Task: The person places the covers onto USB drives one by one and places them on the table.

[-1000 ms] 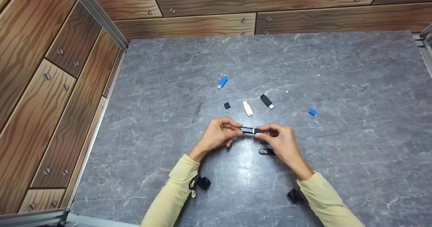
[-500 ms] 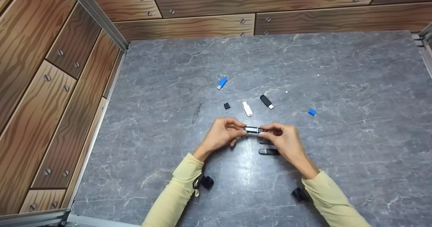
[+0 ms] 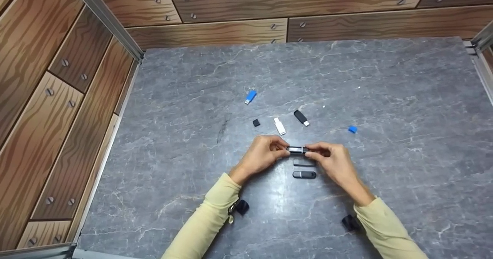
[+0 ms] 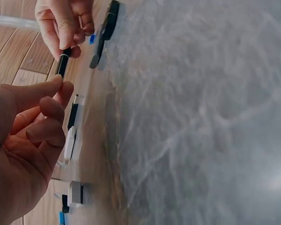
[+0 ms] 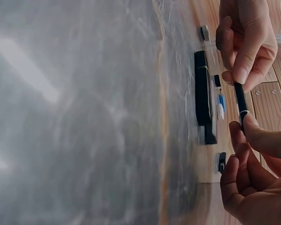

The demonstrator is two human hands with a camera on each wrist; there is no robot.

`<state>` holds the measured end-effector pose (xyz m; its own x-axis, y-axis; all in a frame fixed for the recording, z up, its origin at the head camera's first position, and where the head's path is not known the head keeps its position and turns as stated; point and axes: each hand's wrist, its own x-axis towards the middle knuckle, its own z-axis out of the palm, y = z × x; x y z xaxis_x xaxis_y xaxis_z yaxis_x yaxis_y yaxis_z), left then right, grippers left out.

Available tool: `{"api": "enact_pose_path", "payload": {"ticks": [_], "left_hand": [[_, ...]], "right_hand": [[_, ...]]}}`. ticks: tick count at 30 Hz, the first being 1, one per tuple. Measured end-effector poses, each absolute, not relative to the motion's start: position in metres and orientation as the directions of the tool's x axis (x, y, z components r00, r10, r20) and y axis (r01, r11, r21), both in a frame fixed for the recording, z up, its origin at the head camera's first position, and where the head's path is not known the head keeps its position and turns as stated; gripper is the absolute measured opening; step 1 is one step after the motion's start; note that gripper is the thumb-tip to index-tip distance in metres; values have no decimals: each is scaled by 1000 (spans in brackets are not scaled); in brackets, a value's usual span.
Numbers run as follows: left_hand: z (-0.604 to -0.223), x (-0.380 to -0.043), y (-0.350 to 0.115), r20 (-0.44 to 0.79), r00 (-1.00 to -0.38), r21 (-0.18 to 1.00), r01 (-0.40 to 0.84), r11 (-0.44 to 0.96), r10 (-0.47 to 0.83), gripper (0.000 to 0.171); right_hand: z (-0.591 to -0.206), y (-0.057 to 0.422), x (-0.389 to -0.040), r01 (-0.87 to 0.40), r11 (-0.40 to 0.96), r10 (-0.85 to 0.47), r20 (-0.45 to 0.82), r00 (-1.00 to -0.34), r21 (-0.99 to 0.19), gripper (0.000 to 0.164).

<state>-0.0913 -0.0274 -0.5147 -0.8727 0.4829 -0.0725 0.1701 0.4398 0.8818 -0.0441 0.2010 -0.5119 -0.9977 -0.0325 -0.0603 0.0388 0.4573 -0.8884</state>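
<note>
A black USB stick with a light band (image 3: 296,149) is held level between both hands just above the table. My left hand (image 3: 265,151) pinches its left end between thumb and fingers. The right hand (image 3: 332,161) pinches the darker end beyond the band. In the left wrist view the stick (image 4: 62,64) spans the gap between the fingertips, which hide both its ends. Just nearer to me, two more dark USB sticks lie side by side, a greyish one (image 3: 304,162) and one with rounded ends (image 3: 304,174).
Farther back lie a white USB stick (image 3: 280,126), a black one (image 3: 301,118) and a blue one (image 3: 250,97). A small black cap (image 3: 256,122) lies left of the white stick, a blue cap (image 3: 352,129) off to the right. Wood-patterned panels (image 3: 231,5) border the grey table (image 3: 173,136).
Both hands have shifted right with the held USB stick. The two dark sticks near the right hand, partly covered before, now show fully. The other pieces stay put on the table.
</note>
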Motion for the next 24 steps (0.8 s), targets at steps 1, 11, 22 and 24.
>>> {"api": "enact_pose_path", "payload": {"ticks": [1,11,22,24], "left_hand": [[-515,-92,-26,-58,-871,867,199,458,487,19],[-515,-90,-14,-23,-835,723,366,586,550,17],[-515,-89,-5,-41,-836,654,392,647,548,16],[-515,-88,-5,-37,-834,645,402,650,551,15]], "right_hand": [[-512,201,-44,35,458,-36,-57,-998,-888,20],[-519,209,-43,-48,624,-45,26,-999,-780,19],[-519,212,-44,-77,693,-54,55,-997,-717,19],[-518,212,-44,-67,699,-64,31,-997,-712,19]]}}
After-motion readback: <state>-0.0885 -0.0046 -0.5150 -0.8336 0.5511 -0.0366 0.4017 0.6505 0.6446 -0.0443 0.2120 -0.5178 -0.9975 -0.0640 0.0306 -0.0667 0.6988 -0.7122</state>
